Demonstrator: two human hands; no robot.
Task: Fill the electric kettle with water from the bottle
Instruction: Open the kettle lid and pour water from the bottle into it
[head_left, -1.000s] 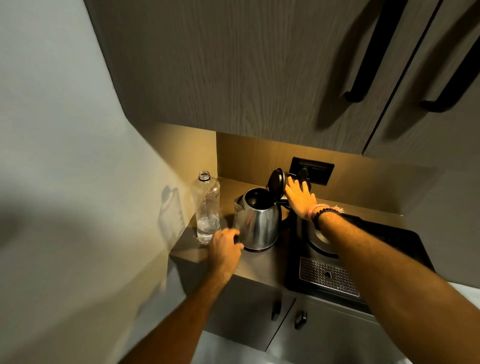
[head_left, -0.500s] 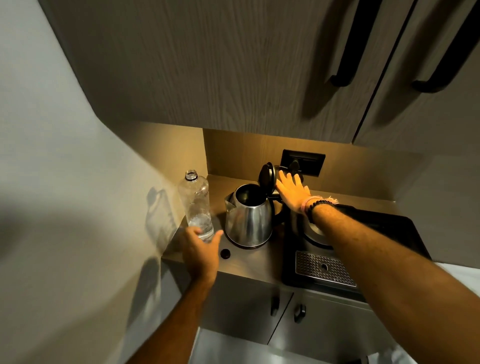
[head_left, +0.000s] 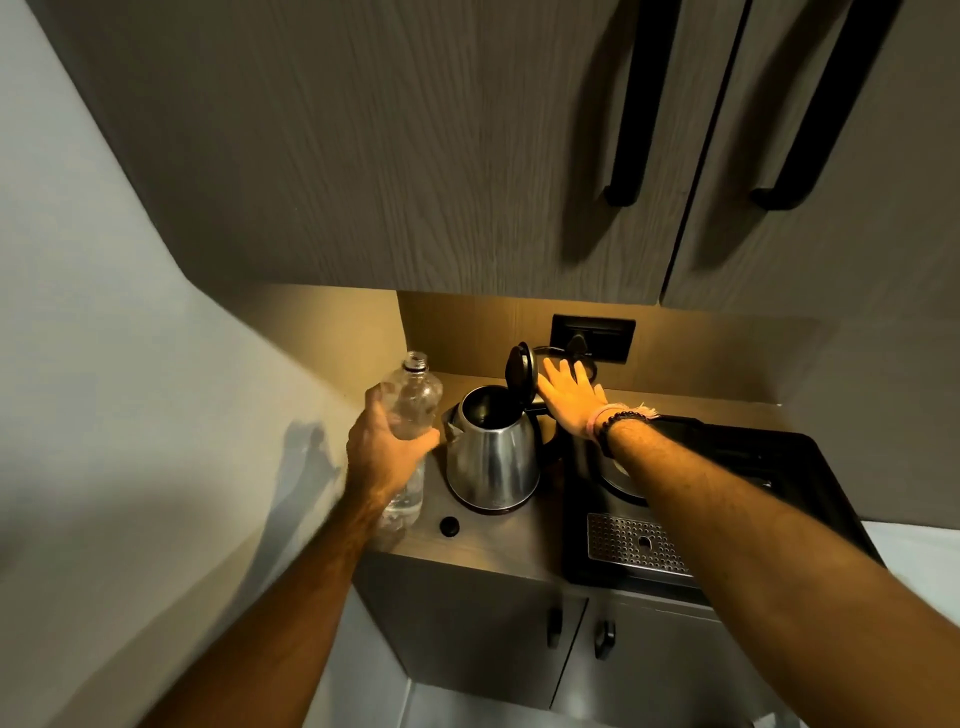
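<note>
A steel electric kettle (head_left: 493, 462) stands on the small counter (head_left: 493, 540), its black lid (head_left: 519, 371) flipped up and its mouth showing. Left of it stands a clear plastic bottle (head_left: 415, 395), uncapped, with a little water at the bottom. My left hand (head_left: 387, 452) is wrapped around the bottle's middle. My right hand (head_left: 571, 397) lies flat with fingers spread behind the raised lid, above the kettle's handle side, and holds nothing. The bottle's black cap (head_left: 449, 526) lies on the counter in front of the kettle.
A black coffee machine (head_left: 727, 493) with a metal drip grate (head_left: 634, 545) fills the counter right of the kettle. A wall socket (head_left: 592, 338) with a plug sits behind. Overhead cabinets (head_left: 415, 156) hang low above. A wall closes the left side.
My left hand moved from the kettle's front to the bottle and closed around it. The right hand stayed by the lid. The view shifted slightly.
</note>
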